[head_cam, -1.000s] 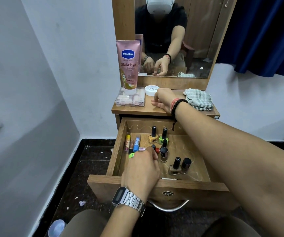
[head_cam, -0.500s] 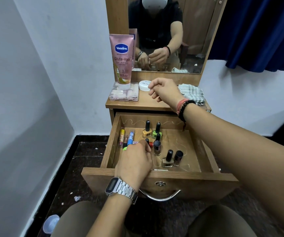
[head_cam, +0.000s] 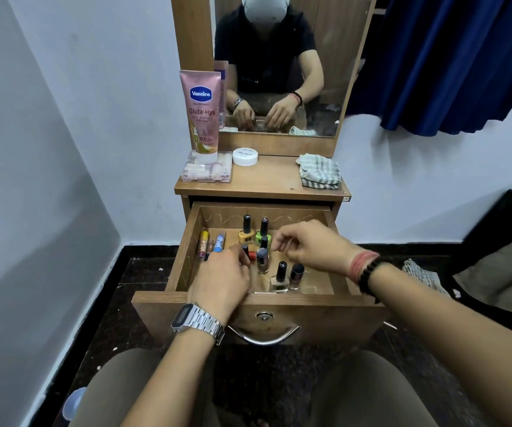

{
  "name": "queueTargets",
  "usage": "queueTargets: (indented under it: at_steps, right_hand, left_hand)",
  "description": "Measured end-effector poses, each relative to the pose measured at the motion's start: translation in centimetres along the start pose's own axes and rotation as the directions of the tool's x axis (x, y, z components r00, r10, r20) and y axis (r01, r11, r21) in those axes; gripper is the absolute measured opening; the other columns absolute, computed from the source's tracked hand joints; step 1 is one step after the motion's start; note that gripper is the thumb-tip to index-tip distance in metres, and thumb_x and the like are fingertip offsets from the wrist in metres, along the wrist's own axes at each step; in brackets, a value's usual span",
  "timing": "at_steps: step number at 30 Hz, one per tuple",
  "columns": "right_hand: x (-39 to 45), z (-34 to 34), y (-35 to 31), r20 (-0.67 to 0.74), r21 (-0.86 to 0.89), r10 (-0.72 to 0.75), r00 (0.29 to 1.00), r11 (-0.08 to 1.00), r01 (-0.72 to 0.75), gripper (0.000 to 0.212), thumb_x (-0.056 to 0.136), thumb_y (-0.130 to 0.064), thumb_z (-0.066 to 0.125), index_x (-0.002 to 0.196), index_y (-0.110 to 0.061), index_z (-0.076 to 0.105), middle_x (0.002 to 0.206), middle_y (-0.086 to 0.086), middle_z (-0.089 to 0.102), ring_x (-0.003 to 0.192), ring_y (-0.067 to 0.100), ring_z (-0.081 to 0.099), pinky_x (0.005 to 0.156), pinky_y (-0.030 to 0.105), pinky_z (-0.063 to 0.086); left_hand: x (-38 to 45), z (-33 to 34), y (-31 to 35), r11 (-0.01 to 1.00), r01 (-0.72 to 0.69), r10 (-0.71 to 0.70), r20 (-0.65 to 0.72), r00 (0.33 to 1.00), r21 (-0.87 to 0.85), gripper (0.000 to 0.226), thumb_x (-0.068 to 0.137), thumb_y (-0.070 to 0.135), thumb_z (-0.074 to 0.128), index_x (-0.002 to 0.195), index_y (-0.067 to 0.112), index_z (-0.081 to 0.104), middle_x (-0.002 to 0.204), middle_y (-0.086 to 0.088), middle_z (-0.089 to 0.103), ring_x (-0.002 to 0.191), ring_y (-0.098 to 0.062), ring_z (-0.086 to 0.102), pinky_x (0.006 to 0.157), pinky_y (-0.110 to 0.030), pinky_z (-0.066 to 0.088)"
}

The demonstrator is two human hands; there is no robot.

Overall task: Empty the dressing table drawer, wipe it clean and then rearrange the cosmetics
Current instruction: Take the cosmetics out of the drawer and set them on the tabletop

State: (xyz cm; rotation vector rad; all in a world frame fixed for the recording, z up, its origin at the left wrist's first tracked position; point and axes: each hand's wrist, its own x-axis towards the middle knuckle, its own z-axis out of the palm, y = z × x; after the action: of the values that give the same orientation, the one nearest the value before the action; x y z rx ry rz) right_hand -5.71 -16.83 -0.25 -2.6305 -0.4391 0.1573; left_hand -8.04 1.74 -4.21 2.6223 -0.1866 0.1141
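Observation:
The wooden drawer stands pulled out under the dressing table top. Inside it stand several nail polish bottles: a yellow one, a green one, a glittery one, a clear one and a dark one. Lip balm tubes lie along the left wall. My left hand is down in the drawer's left front, fingers curled beside a small red bottle and hiding what lies beneath. My right hand hovers over the drawer's middle, fingers loosely apart and holding nothing.
On the table top stand a pink Vaseline tube on a clear plastic case, a white jar and a striped cloth. A mirror rises behind. A blue curtain hangs at the right.
My right hand left the table top near the white jar and came down over the drawer. My left hand stayed in the drawer's left front.

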Motion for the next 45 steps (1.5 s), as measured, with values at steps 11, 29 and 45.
queueTargets:
  at_steps: [11, 29, 45]
  right_hand:
    - [-1.4, 3.2, 0.0, -0.049, -0.237, -0.024, 0.999, 0.972, 0.011, 0.023, 0.083, -0.014, 0.061, 0.098, -0.031, 0.063, 0.103, -0.007, 0.067, 0.093, 0.017, 0.061, 0.078, 0.029, 0.048]
    - [0.9, -4.2, -3.9, -0.185, -0.086, -0.098, 0.978, 0.993, 0.083, 0.019, 0.081, -0.007, 0.073, 0.094, -0.018, 0.067, 0.082, -0.009, 0.063, 0.068, -0.005, 0.053, 0.062, 0.007, 0.040]
    - [13.9, -8.4, -4.7, -0.492, -0.071, -0.031, 0.870, 0.997, -0.004, 0.023, 0.081, -0.007, 0.066, 0.100, -0.018, 0.064, 0.096, 0.003, 0.069, 0.096, 0.018, 0.063, 0.089, 0.030, 0.048]
  left_hand:
    - [-0.4, -0.1, 0.0, 1.000, -0.005, 0.005, -0.023, 1.000, -0.006, 0.020, 0.090, 0.020, 0.047, 0.101, 0.026, 0.063, 0.081, 0.002, 0.063, 0.067, -0.019, 0.056, 0.060, -0.027, 0.043]
    - [-0.3, -0.3, -0.1, 0.998, 0.002, -0.001, 0.018, 1.000, -0.065, 0.016, 0.089, 0.019, 0.047, 0.091, 0.028, 0.061, 0.078, -0.001, 0.064, 0.071, -0.027, 0.063, 0.062, -0.031, 0.047]
    - [-0.4, -0.7, 0.0, 0.996, 0.004, -0.002, 0.028, 1.000, -0.092, 0.016, 0.090, 0.020, 0.047, 0.094, 0.026, 0.061, 0.081, -0.001, 0.068, 0.073, -0.025, 0.067, 0.070, -0.037, 0.056]
